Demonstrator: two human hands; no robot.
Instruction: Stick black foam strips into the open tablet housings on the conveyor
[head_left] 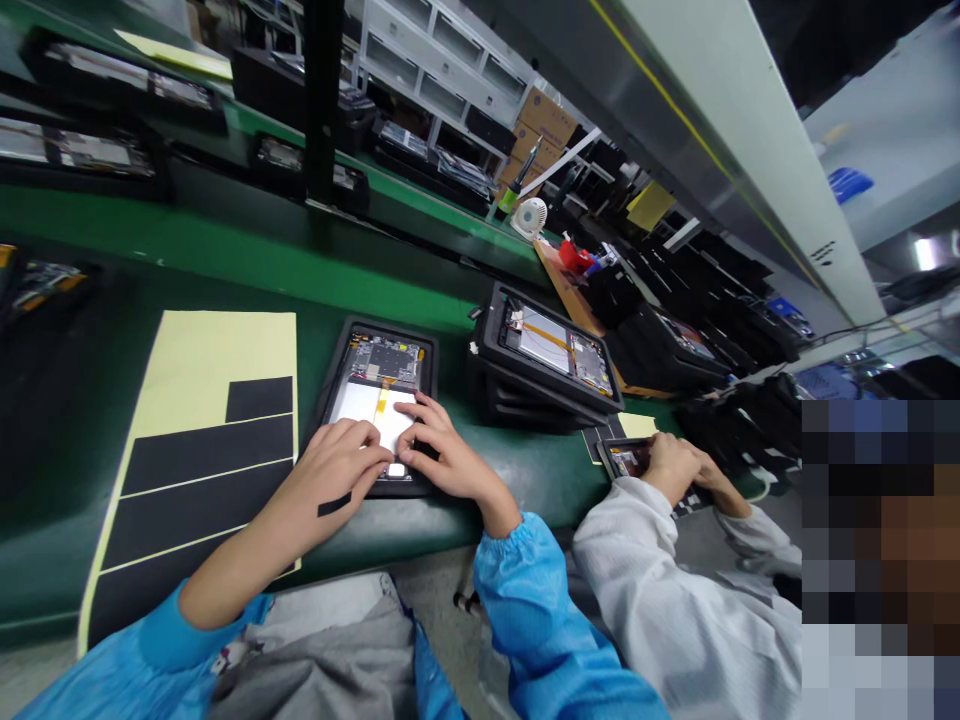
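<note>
An opened tablet (386, 355) lies in a black foam tray (430, 370) in front of me, its circuit board and white battery (355, 400) exposed. An orange flex cable (382, 397) runs down the battery. Over the tablet's lower left part, my left hand (341, 455) has its fingers curled together and thumb close to the index fingertip; anything between them is too small to make out. A black adhesive strip (334, 504) is stuck near that wrist. My right hand (446, 445) rests on the lower right, fingers apart, fingertips on the battery area.
Left of the tray lies a yellow backing sheet (217, 350) with black adhesive strips. A stack of black trays (525, 400) holding another opened tablet (555, 340) stands to the right. Beyond it, a co-worker's hands (675, 465) work on another device. A shelf post (322, 110) rises behind.
</note>
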